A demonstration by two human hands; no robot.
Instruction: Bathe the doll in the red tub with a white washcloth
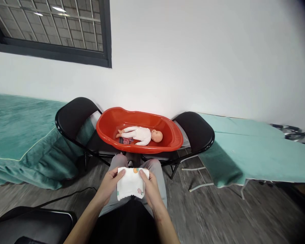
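Over my lap, a small white cloth (130, 184) with printed fruit and flower patterns is stretched between my hands. My left hand (111, 183) pinches its left side, thumb on top. On the opposite side, my right hand (150, 184) grips the cloth the same way. Beyond my knees stands a red baby bathtub (142, 117). Inside it a baby doll (142, 134) in a white outfit lies on its back, head to the right and bare feet to the left. A dark and pink item (126, 140) is partly visible beside the doll's legs.
Two black folding chairs (75, 117) (199, 130) hold the tub against the white wall. To the left is a bed with a green cover (20, 125); a table with a light green cloth (256, 152) stands right. Another black chair (33, 225) and a cable (63, 195) are lower left.
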